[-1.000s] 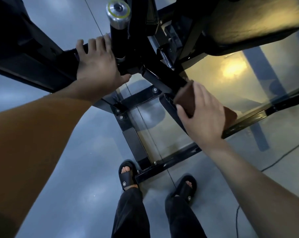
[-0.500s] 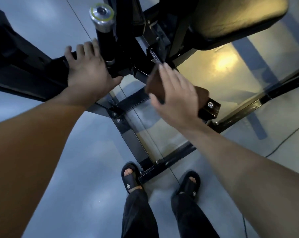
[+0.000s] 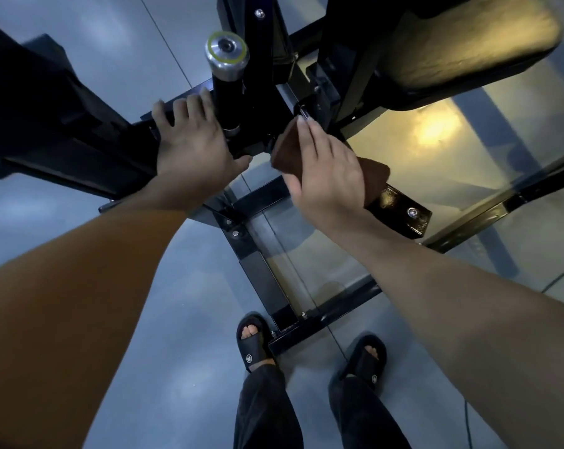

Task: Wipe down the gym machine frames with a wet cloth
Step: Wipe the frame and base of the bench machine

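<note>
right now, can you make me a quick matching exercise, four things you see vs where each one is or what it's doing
Things:
1. left hand
2. right hand
3. brown cloth
4. silver-capped post

Places or states:
a. pressed under flat fingers onto the frame
b. stands upright just beyond the left hand's fingers
c. rests on a black frame bar, no cloth
d. lies flat on top of the cloth

Pairs: 1-c, 2-d, 3-a, 4-b

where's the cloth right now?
In the head view, the brown cloth is just right of centre, under the right hand, pressed on the black frame bar below the seat pad.
</note>
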Tool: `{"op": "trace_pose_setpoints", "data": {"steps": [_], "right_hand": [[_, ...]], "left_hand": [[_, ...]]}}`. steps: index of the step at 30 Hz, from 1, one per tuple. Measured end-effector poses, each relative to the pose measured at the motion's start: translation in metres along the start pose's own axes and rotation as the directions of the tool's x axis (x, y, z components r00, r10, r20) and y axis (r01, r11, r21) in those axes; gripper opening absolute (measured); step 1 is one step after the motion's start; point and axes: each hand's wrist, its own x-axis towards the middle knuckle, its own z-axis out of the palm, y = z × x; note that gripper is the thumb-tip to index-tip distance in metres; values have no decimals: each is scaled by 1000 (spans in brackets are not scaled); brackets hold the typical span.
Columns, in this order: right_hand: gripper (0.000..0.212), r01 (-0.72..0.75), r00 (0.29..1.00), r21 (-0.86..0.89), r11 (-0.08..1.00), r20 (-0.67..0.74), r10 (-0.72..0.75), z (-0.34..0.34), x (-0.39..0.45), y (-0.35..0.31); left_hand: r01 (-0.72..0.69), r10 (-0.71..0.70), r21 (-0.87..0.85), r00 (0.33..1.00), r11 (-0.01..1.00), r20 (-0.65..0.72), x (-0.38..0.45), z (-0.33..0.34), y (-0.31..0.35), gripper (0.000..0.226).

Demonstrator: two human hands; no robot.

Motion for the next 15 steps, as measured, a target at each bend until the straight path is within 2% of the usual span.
{"op": "trace_pose_setpoints", "data": {"steps": [3,7,10,12,15], "right_hand": [[68,22,999,176,984,41,-30,-15,0,0],[53,-22,999,398,917,47,4,-49,-23,9],[48,-180,963,524,833,266,40,-65,-38,15],[38,-308,929,602,737,358,96,-72,-42,22],[29,-467,883,728,501,416,218,-81,-29,31]], "left_hand": [[6,-7,21,1000,1000,18,-1,-1,-1,108],[14,-15,38,999,999,33,0,0,1,109],[19,-20,31,999,999,35,1,1,0,109],[18,-19,27,999,999,46,1,2,0,110],[20,-21,23,999,1000,44,2,2,0,110]]}}
